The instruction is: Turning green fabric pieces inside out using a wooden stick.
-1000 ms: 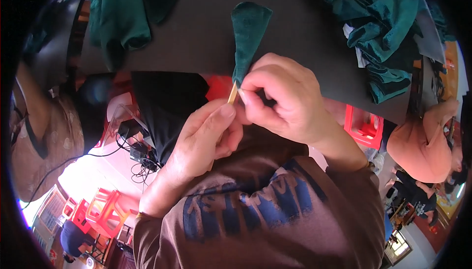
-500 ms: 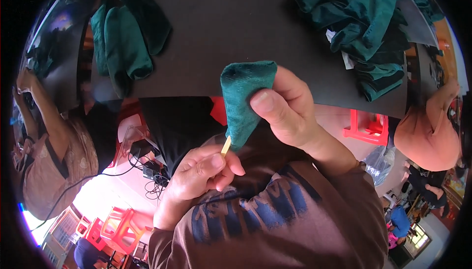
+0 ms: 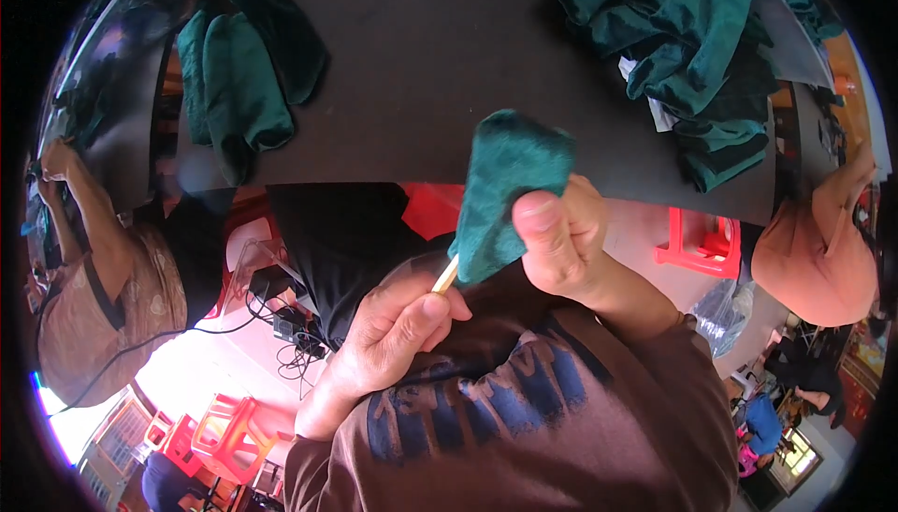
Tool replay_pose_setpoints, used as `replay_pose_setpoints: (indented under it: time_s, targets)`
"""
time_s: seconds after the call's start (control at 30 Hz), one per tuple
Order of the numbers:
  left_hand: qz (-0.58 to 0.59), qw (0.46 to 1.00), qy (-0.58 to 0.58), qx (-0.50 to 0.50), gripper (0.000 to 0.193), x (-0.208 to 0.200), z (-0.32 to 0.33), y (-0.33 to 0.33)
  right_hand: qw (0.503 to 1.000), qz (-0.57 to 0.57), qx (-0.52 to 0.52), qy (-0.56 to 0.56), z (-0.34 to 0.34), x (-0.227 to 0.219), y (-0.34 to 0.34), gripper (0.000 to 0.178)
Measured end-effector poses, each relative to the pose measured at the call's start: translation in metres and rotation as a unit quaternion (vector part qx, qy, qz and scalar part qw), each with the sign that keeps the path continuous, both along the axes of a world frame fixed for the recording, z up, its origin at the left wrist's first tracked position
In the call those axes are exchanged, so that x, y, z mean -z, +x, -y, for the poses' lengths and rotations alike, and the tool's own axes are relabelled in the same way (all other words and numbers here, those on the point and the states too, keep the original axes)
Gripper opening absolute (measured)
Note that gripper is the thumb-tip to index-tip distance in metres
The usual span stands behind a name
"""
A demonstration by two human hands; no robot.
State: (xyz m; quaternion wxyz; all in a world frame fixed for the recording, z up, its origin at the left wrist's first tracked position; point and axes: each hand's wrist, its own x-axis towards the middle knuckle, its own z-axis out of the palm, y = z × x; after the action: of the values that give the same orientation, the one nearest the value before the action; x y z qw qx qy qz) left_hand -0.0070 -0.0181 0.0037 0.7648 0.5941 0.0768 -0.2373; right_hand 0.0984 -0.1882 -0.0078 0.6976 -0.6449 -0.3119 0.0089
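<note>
Green velvet piece (image 3: 505, 194), seen in the head view, is held up between the two hands, its wide end upward and its narrow end down, overlapping the near edge of the black table (image 3: 402, 82). The right hand (image 3: 566, 241) grips its side, thumb pressed on the front and fingers mostly hidden behind. The left hand (image 3: 404, 330) pinches a pale thin stick (image 3: 447, 274) between thumb and fingertips, its upper end at the narrow end of the cloth; whether it goes inside or only touches, I cannot quite tell. Long green pieces (image 3: 248, 91) lie on the table at left, a crumpled green cloth heap (image 3: 697, 54) at right. A red stool (image 3: 700, 243) stands beyond the right forearm.
</note>
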Motion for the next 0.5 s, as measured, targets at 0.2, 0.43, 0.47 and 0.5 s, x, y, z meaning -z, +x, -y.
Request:
replay_pose_setpoints:
  time_s: [0.2,0.43,0.47,0.5]
  targets:
    - [0.01,0.998,-0.035,-0.054,0.039,0.005,0.005,-0.006,0.999,0.029,-0.006,-0.026,0.001,0.005,-0.006,0.025]
    - [0.021,0.998,-0.033,-0.038,0.036,0.013,0.006,-0.01,0.994,0.097,-0.003,-0.055,-0.006,0.014,-0.01,0.02]
    - [0.021,0.999,-0.033,-0.037,0.036,0.011,0.005,-0.009,0.996,0.06,-0.024,-0.055,-0.005,0.013,-0.012,0.018]
    - [0.027,0.999,-0.021,-0.029,0.036,0.008,0.004,-0.006,0.996,0.06,-0.023,-0.055,-0.003,0.01,-0.011,0.018]
